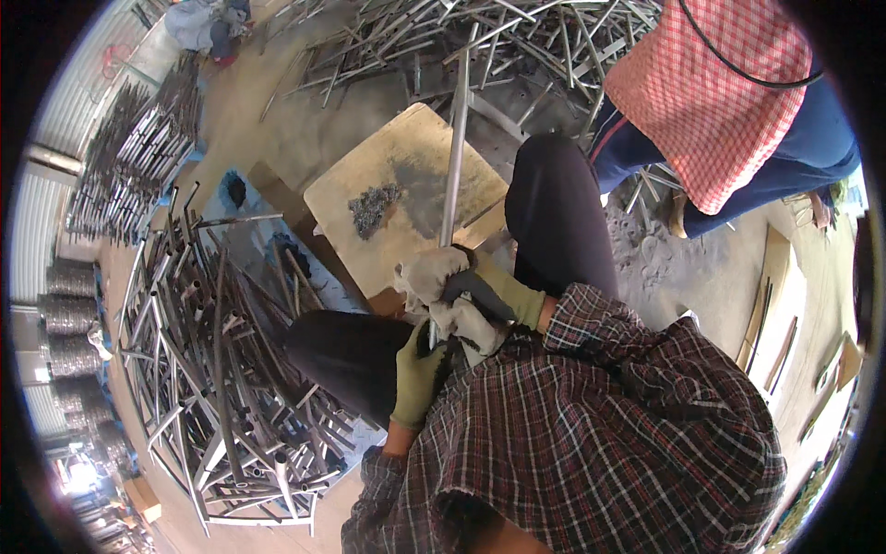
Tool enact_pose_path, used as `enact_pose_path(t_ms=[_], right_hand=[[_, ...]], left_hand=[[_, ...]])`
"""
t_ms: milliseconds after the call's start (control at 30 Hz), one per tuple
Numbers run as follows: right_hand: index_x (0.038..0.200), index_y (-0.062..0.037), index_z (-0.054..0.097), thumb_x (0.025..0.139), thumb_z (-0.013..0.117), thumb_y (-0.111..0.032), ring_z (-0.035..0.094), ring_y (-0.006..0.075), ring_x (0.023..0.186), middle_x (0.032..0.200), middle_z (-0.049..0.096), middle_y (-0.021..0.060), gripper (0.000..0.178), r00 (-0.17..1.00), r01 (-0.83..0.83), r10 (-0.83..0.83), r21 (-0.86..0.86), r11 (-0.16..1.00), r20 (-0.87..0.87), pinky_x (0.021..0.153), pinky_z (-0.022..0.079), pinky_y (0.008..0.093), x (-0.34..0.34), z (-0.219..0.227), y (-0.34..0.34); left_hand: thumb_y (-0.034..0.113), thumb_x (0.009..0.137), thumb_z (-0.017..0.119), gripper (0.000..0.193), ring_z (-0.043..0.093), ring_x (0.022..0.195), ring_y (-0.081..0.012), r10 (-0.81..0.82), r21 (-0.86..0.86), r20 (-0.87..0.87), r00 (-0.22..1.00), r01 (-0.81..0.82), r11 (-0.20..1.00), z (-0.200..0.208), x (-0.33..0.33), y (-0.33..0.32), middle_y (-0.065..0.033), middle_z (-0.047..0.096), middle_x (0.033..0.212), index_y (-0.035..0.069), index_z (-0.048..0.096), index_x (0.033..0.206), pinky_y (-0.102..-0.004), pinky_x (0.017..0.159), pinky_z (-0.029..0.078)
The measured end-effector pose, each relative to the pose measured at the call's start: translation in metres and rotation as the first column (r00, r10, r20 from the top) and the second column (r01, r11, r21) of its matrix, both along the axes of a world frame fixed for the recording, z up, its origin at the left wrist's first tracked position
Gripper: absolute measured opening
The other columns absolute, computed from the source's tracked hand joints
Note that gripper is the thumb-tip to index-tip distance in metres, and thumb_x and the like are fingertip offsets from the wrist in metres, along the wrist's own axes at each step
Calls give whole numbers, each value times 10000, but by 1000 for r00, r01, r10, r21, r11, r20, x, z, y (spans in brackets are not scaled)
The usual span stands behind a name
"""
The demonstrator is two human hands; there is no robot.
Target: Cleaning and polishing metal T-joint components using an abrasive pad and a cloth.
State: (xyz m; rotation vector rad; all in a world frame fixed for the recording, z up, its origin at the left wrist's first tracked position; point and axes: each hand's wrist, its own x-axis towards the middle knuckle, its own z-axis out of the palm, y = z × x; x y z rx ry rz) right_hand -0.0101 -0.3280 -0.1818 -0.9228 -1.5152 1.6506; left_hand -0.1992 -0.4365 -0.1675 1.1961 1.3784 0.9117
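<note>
A long grey metal tube slants up and away from my lap, between my knees. My right hand, in a yellow-green glove with a dark palm, is closed on a greyish-white rag bunched around the tube's lower part. Just below it my left hand, gloved the same way, closes around the tube's near end; its fingers are partly hidden by the rag. Beyond my hands lies a tan square board, with a small heap of dark metal bits and black dust on it. The tube passes over the board.
A tangled heap of metal tubes lies on my left, beside a blue sheet. More loose tubes cover the floor ahead. Another person in a red checked garment stands close at the far right. Stacked tube bundles line the left wall.
</note>
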Motion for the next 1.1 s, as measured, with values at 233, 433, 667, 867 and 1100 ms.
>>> enact_pose_path(t_ms=[233, 433, 667, 867, 1100], right_hand=[[1141, -1, 558, 772, 674, -105, 591, 177, 939, 1027, 641, 88, 400, 971, 232, -220, 153, 961, -92, 830, 508, 340, -13, 39, 46], [1096, -8, 581, 724, 708, -151, 605, 231, 839, 958, 653, 125, 419, 985, 124, -155, 317, 940, 75, 771, 506, 366, -24, 66, 77], [1161, -9, 567, 766, 706, -195, 621, 315, 981, 1051, 652, 167, 458, 962, 92, -176, 358, 929, 210, 839, 495, 406, -40, 84, 78], [1222, 8, 556, 776, 679, -77, 592, 139, 948, 1079, 626, 54, 470, 963, 271, -267, 145, 952, -50, 795, 512, 291, -31, 79, 95], [1202, 12, 555, 630, 724, -63, 620, 150, 872, 963, 653, 47, 601, 959, 212, -256, 290, 933, 124, 730, 536, 297, -8, 106, 88]], left_hand=[[-9, 839, 648, 430, 607, 1013, -149, 138, 115, 96, 986, -149, 982, -25, 23, 40, -126, 665, 1106, -72, 542, 1250, -297, 905, 473], [-42, 874, 584, 416, 599, 935, -122, 169, 67, 161, 972, -182, 981, -15, 33, 65, -73, 645, 1086, -35, 511, 1284, -260, 805, 486], [-1, 911, 570, 356, 608, 928, -140, 237, 222, 198, 951, -279, 934, -7, 32, 64, -82, 656, 1077, -23, 526, 1264, -296, 785, 506], [91, 859, 652, 382, 648, 840, -278, 197, 271, 103, 975, -218, 938, -30, 50, 96, -198, 661, 951, -19, 538, 1207, -391, 739, 507], [215, 863, 685, 477, 652, 822, -376, 177, 334, 11, 984, -170, 927, -8, 67, 106, -228, 650, 959, 31, 499, 1263, -428, 685, 490]])
